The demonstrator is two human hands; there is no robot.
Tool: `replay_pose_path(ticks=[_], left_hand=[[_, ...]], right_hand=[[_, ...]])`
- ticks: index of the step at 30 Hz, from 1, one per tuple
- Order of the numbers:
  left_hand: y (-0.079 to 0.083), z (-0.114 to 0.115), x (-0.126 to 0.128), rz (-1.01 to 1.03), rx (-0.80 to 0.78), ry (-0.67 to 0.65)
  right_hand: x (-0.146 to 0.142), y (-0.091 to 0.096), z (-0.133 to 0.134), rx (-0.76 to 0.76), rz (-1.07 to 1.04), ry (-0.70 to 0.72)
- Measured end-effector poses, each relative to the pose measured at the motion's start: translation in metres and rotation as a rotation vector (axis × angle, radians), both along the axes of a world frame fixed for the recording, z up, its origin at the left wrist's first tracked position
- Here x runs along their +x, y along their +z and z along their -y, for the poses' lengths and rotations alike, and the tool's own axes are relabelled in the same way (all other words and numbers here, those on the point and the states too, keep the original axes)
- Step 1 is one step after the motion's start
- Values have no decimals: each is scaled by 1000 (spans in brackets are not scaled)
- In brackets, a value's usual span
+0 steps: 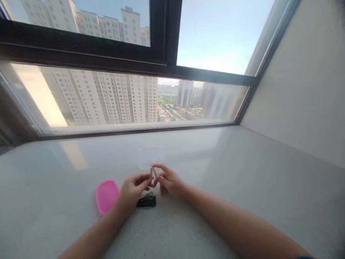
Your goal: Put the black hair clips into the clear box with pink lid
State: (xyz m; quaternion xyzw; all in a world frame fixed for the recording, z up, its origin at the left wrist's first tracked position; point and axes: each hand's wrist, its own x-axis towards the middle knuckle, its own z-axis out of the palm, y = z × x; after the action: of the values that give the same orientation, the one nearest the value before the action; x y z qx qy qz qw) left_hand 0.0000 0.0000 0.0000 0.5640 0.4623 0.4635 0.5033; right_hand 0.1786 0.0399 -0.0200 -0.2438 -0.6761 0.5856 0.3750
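Toward the left of the pale, glossy sill (215,172), a pink dish (107,196) is lying just beside our left forearm (107,225), its corners rounding off and its smooth surface looking like plastic. Next along, our left hand (133,189) is reaching inward from the lower edge, the wrist bending slightly, with thumb and fingers pinching a small slim piece (151,173) near its lower end. That piece is standing upright at our fingertips, between the two hands, and is showing two narrow, pale strips leaning together toward the top; it is too small and blurred for us to be sure, but it may be metal. Below our hands, a black case (147,202) is resting on the sill, with a shiny bit (150,195) sitting on its upper side. Just beyond our fingers, a clear flat packet (143,156) is lying, a thin pink line running along its far edge. On the right, our right hand (169,181) is grasping the same piece, its index finger extending over the top and its thumb bending lower down, while our right forearm (229,217) is slanting toward the lower right corner.
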Motion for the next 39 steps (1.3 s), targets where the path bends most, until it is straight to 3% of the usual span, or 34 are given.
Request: replay_pose_path(ticks=[13, 20, 39], left_hand=[[-2, -2, 3, 133, -99, 48], [1, 0, 4, 188, -147, 51], [-3, -2, 4, 163, -77, -11]], right_hand=[[-1, -3, -4, -59, -26, -14], [-1, 0, -6, -169, -49, 11], [-5, -3, -7, -277, -55, 37]])
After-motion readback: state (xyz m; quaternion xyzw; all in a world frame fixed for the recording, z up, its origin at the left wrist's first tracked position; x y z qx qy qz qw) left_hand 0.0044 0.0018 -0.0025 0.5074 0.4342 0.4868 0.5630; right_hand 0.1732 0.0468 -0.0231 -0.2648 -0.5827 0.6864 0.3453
